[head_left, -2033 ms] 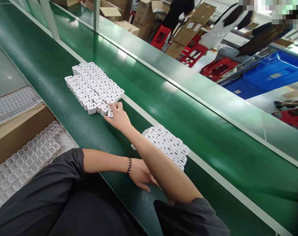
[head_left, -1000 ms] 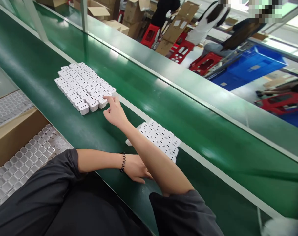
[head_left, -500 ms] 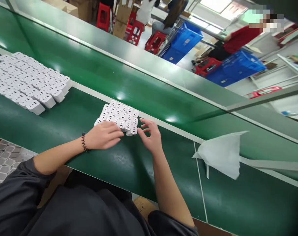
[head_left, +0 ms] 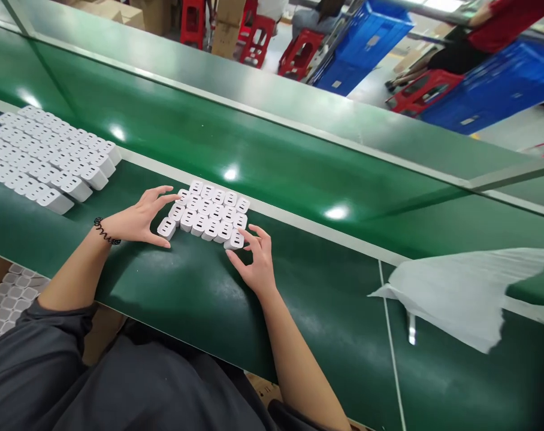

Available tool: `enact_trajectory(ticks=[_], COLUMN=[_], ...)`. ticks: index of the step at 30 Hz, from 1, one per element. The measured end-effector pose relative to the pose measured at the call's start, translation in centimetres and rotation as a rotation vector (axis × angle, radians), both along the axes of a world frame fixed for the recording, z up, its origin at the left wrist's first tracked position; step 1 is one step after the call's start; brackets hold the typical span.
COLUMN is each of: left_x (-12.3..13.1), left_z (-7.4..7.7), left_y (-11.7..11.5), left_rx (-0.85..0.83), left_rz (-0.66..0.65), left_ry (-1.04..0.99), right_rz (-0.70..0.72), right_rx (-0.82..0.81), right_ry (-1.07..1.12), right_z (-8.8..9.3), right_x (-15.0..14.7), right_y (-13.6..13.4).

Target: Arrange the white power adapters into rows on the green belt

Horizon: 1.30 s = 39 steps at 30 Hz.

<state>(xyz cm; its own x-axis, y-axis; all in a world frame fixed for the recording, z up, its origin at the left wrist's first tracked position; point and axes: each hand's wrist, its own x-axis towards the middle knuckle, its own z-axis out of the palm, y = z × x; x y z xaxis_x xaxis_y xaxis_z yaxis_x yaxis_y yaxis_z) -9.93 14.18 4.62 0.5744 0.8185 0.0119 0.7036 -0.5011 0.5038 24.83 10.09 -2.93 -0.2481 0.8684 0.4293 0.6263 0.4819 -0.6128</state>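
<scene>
A small block of white charger heads [head_left: 204,206], each with two dark port slots, stands upright in rows on the green bench. At its left end, my left hand [head_left: 141,216] is open, thumb and fingers spread around the outer pieces. The fingertips reach the upper left charger, and the thumb lies by the lower left charger [head_left: 166,227], which juts out of the rows. My right hand [head_left: 256,257] curves open around the lower right charger [head_left: 235,239], fingertips at its right side and thumb just below. Whether the thumb touches it I cannot tell.
A larger block of the same chargers [head_left: 42,155] stands at the left. A thin white sheet [head_left: 456,290] lies at the right. Below the bench's left edge is a box of white pieces [head_left: 6,308]. Beyond the green barrier are red stools [head_left: 301,52], blue crates [head_left: 366,36] and seated people.
My left hand has moved left from the front of the small block to its left end and spread. My right hand has come lower, around the corner charger. The view has shifted.
</scene>
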Motion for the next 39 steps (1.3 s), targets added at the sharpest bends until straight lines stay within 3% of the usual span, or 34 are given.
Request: enact_trajectory(ticks=[4,13,20,27,34,39], left_x=[0.7,2.9,3.7,4.4,5.5,8.1], left_z=[-0.5,-3.5,-2.8,-2.3,-2.1,-2.6], left_y=[-0.1,0.7,0.0,-0.3,-1.8,-4.0], left_rx=[-0.059,0.099,0.300,0.228,0.206,0.171], left_rz=[0.006,-0.089,-0.122,-0.233,-0.292,-0.320], left_ry=[-0.043,-0.040,0.023,0.054,0.059,0.008], right_rz=[0.009,0.023,0.004,0.038,0.112,0.176], right_rx=[0.011,0.008,0.098,0.178,0.208,0.050], right_ry=[0.018,-0.002,-0.109,-0.313,-0.309,-0.332], right_z=[-0.2,0.0,-0.1,0.7,2.9,5.6], right_x=[-0.1,-0.1,-0.5,-1.0,0.7,3.3], right_y=[0.1,0.2,0.0,-0.1,-0.5,-1.5])
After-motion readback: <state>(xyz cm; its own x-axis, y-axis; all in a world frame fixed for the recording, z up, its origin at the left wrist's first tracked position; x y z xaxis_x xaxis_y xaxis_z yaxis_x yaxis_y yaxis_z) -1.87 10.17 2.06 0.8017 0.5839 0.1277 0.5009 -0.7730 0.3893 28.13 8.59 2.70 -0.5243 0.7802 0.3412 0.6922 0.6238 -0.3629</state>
